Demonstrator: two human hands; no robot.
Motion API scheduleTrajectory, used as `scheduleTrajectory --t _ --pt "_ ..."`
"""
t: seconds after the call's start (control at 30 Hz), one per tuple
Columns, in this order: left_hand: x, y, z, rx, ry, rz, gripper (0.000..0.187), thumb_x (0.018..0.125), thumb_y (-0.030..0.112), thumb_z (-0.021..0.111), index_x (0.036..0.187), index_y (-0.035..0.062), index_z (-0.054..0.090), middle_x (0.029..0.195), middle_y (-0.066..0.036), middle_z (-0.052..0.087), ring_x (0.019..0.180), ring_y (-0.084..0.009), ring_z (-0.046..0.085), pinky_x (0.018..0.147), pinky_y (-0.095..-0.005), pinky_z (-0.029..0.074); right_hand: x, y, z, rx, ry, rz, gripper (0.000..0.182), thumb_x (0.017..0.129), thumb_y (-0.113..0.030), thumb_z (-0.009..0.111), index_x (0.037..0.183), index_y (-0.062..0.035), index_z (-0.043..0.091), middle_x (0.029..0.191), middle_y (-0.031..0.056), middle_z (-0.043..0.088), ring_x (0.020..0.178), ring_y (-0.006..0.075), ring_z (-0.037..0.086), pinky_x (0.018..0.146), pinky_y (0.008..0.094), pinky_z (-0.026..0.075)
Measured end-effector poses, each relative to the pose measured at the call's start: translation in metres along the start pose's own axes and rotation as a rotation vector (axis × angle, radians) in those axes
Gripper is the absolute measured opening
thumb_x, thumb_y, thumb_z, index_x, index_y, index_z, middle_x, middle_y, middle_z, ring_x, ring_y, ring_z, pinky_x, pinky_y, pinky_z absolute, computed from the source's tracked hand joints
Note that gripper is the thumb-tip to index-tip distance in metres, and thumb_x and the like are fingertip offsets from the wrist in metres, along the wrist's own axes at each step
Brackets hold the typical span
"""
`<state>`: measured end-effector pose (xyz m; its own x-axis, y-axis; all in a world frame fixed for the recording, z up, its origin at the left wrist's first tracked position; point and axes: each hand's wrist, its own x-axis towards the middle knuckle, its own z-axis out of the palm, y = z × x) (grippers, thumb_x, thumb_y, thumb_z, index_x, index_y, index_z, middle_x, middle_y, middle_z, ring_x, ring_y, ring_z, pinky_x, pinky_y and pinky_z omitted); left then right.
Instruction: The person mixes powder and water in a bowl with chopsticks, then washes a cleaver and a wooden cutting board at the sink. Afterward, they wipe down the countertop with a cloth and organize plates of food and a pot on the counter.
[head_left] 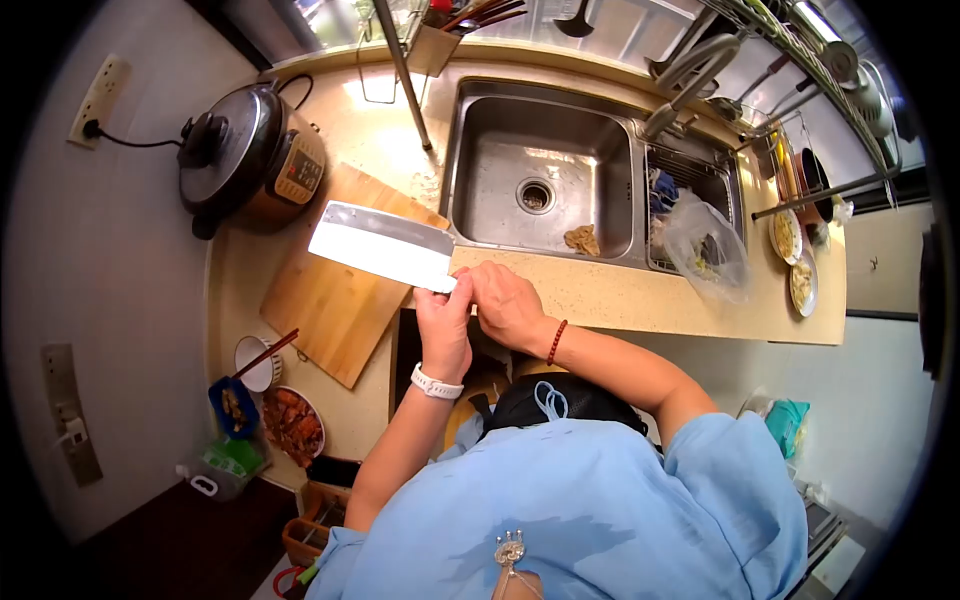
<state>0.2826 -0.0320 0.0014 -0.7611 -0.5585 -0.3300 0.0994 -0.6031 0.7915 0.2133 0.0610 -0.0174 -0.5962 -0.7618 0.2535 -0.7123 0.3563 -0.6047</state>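
A broad-bladed cleaver point(380, 245) is held in front of me, over the right part of a wooden cutting board point(340, 305), its blade pointing left and catching bright light. My left hand point(443, 325), with a white watch on the wrist, is closed at the handle end, close to the heel of the blade. Pressed up beside it, my right hand point(508, 303), with a red bead bracelet, is closed around the same end. The fingers mostly hide the handle. Nothing lies on the visible part of the board.
A steel sink point(545, 130) lies ahead, with a brown lump point(581, 240) inside. A plastic bag point(706, 248) sits over the smaller basin. Two plates point(803, 283) stand at right. An electric cooker point(250, 155), a bowl point(258, 364) and a dish of reddish food point(293, 425) are left.
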Motion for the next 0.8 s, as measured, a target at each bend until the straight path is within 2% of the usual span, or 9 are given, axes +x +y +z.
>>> scheduleTrajectory --t 0.13,0.2,0.27,0.3,0.37,0.43,0.53,0.7,0.8 --pt "0.018 -0.036 0.034 0.070 -0.063 -0.035 0.023 0.091 0.003 0.060 0.111 0.0009 0.050 0.100 -0.011 0.065 0.090 -0.0158 0.062 0.080 -0.0273 0.051 -0.023 0.025 -0.030 0.123 0.098 0.099 0.037 0.073 0.000 0.060 0.109 -0.0013 0.050 0.096 0.0154 0.056 0.093 0.0373 0.056 0.075 0.0409 0.049" --pt "0.032 -0.043 0.048 0.048 -0.125 -0.127 0.021 0.091 0.001 0.056 0.110 0.0005 0.049 0.098 -0.014 0.066 0.086 -0.0199 0.065 0.078 -0.0316 0.054 -0.027 0.051 -0.059 0.197 0.138 0.042 0.038 0.079 -0.009 0.067 0.114 -0.0006 0.053 0.095 0.0137 0.060 0.090 0.0311 0.061 0.075 0.0378 0.050" --pt "0.051 -0.053 0.054 0.101 -0.198 -0.247 0.020 0.093 0.004 0.054 0.112 0.0020 0.049 0.094 -0.012 0.066 0.081 -0.0213 0.066 0.075 -0.0341 0.055 -0.025 0.093 -0.109 0.566 -0.357 0.277 0.041 0.084 -0.022 0.070 0.116 0.0012 0.057 0.089 0.0128 0.065 0.079 0.0228 0.063 0.071 0.0322 0.051" --pt "0.055 -0.051 0.074 0.156 -0.102 -0.306 0.010 0.096 0.008 0.051 0.106 0.0066 0.049 0.080 -0.006 0.062 0.069 -0.0163 0.062 0.062 -0.0283 0.052 -0.025 0.128 -0.121 0.563 -0.153 0.400 0.042 0.086 -0.027 0.069 0.115 0.0016 0.059 0.086 0.0121 0.066 0.075 0.0196 0.063 0.068 0.0307 0.051" --pt "0.076 -0.066 0.085 0.196 -0.128 -0.330 0.007 0.097 0.010 0.052 0.102 0.0075 0.048 0.077 -0.005 0.059 0.065 -0.0152 0.059 0.058 -0.0283 0.051 -0.019 0.222 -0.137 0.525 0.253 0.630 0.042 0.089 -0.031 0.067 0.116 0.0006 0.060 0.086 0.0112 0.067 0.070 0.0154 0.062 0.064 0.0288 0.050" --pt "0.091 -0.078 0.111 0.288 -0.121 -0.349 0.014 0.098 0.018 0.053 0.091 0.0107 0.044 0.069 -0.001 0.052 0.054 -0.0108 0.050 0.048 -0.0253 0.044 -0.001 0.315 -0.174 0.119 0.598 0.742 0.049 0.090 -0.030 0.065 0.124 0.0031 0.053 0.085 0.0133 0.066 0.076 0.0218 0.063 0.073 0.0346 0.050" --pt "0.117 -0.100 0.140 0.340 -0.129 -0.375 0.016 0.098 0.021 0.055 0.089 0.0118 0.045 0.067 -0.001 0.052 0.052 -0.0099 0.049 0.045 -0.0241 0.042 0.025 0.411 -0.222 -0.140 0.782 0.791 0.047 0.090 -0.032 0.060 0.121 0.0037 0.054 0.089 0.0167 0.066 0.088 0.0358 0.062 0.082 0.0434 0.047" --pt "0.146 -0.135 0.172 0.379 -0.014 -0.380 0.027 0.098 0.033 0.053 0.081 0.0139 0.043 0.055 0.002 0.046 0.039 -0.0075 0.040 0.035 -0.0239 0.033 0.045 0.461 -0.252 -0.248 0.590 0.719 0.034 0.093 -0.031 0.054 0.104 -0.0002 0.062 0.096 0.0221 0.065 0.093 0.0409 0.060 0.081 0.0467 0.046" --pt "0.157 -0.142 0.178 0.386 -0.040 -0.438 0.031 0.097 0.040 0.055 0.083 0.0155 0.042 0.058 0.001 0.047 0.043 -0.0080 0.044 0.038 -0.0238 0.036 0.049 0.470 -0.252 -0.268 0.541 0.723 0.032 0.094 -0.031 0.052 0.095 -0.0016 0.064 0.095 0.0236 0.064 0.092 0.0430 0.059 0.078 0.0490 0.046"
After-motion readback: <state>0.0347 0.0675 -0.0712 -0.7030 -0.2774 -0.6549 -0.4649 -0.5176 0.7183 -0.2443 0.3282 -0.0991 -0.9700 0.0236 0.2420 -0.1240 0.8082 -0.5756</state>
